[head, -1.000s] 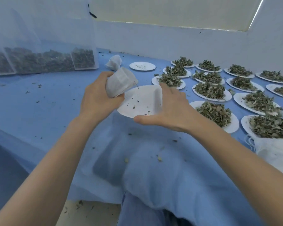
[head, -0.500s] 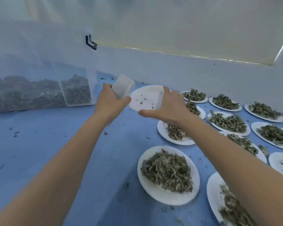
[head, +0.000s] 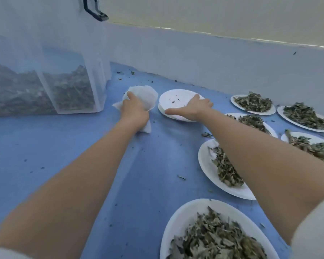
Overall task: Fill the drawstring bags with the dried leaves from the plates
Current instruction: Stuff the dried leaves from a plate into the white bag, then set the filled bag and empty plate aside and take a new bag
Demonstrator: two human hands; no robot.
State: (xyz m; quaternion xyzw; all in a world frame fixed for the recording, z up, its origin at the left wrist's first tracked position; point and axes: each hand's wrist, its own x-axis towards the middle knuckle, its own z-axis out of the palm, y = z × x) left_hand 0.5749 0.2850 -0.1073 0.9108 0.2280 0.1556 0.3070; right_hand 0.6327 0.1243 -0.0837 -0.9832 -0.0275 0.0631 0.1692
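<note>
My left hand (head: 134,109) clutched the filled drawstring bag (head: 145,97) at upper centre; my right hand (head: 190,109), fingers flat, pressed the emptied plate (head: 176,101) onto the worktop (head: 82,146). A loose mouth risked spilling leaves.

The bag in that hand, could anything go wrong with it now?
Maybe. The left hand grips the white bag low on the blue cloth; if its top is open, leaves could spill. The right hand sets the emptied plate on another; its arm hangs over a full plate and might knock it.
</note>
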